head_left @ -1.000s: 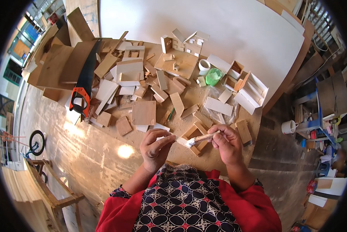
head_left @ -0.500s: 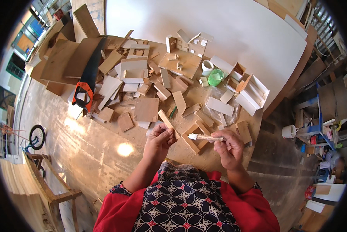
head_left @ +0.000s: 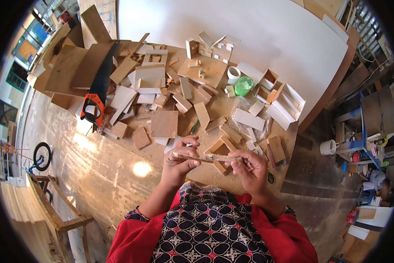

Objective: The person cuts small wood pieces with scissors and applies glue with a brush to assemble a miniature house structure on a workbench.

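Observation:
Over the near edge of the workbench, my left hand point(head_left: 178, 163) pinches a narrow wooden strip point(head_left: 196, 157), now seen nearly edge-on. My right hand point(head_left: 251, 168) is closed on a short, crusted stick point(head_left: 221, 157) that looks like a glue brush. Its end meets or overlaps the strip's right end; whether they touch I cannot tell. Just behind and below the hands lies a small rectangular wooden frame point(head_left: 227, 143), partly hidden by my right fingers. A white cup point(head_left: 233, 73) and a green plastic cup point(head_left: 244, 87) stand farther back.
Many wood offcuts, among them a square brown block point(head_left: 164, 124), crowd the bench's left and middle. A handsaw point(head_left: 93, 109) with an orange handle lies at its left. White wooden boxes point(head_left: 287, 105) sit at the right. A large white panel point(head_left: 232, 26) spans the back.
My left hand has turned the strip from slanting upright to nearly level. My right hand has moved slightly left, bringing the stick's tip to the strip.

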A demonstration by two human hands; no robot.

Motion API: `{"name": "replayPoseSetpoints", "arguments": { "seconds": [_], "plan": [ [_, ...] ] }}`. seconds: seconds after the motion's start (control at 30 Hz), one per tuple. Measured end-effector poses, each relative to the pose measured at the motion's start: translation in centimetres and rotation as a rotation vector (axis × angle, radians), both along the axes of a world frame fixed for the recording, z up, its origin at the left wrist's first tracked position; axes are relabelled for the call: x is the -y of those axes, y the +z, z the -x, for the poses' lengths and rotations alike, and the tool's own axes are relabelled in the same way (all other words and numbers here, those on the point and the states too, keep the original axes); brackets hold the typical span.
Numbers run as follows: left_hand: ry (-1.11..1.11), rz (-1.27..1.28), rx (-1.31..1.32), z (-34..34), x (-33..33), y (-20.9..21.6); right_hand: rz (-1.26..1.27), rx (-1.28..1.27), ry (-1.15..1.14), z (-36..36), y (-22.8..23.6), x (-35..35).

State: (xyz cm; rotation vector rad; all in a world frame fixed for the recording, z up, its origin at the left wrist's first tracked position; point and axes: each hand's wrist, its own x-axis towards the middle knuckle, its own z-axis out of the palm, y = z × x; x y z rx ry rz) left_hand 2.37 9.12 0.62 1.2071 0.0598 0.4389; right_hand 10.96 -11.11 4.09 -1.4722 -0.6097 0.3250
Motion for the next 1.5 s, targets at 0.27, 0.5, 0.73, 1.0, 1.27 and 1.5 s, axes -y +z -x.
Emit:
{"name": "replayPoseSetpoints", "arguments": {
  "seconds": [0.27, 0.5, 0.73, 1.0, 1.27, 1.5],
  "plan": [
    [0.083, -0.472, 0.195, 0.0, -0.5, 2.2, -0.011, 0.398, 0.076, -1.1, 2.5, 0.9],
    [0.134, -0.747, 0.256, 1.0, -0.4, 4.1, -0.050, 0.511, 0.123, -2.2, 3.2, 1.5],
    [0.130, -0.928, 0.300, 0.6, -0.6, 4.7, -0.055, 0.446, 0.146, -2.9, 3.5, 1.5],
    [0.188, -1.032, 0.263, 0.4, -0.7, 4.3, -0.066, 0.535, 0.169, -3.6, 4.3, 1.7],
    [0.237, -1.031, 0.258, 0.3, -0.8, 3.8, -0.063, 0.600, 0.099, -3.3, 5.3, 1.1],
    [0.278, -1.002, 0.242, 0.2, -0.4, 3.6, 0.332, 0.533, -0.530, -16.2, -0.6, -1.4]
  ]
}}
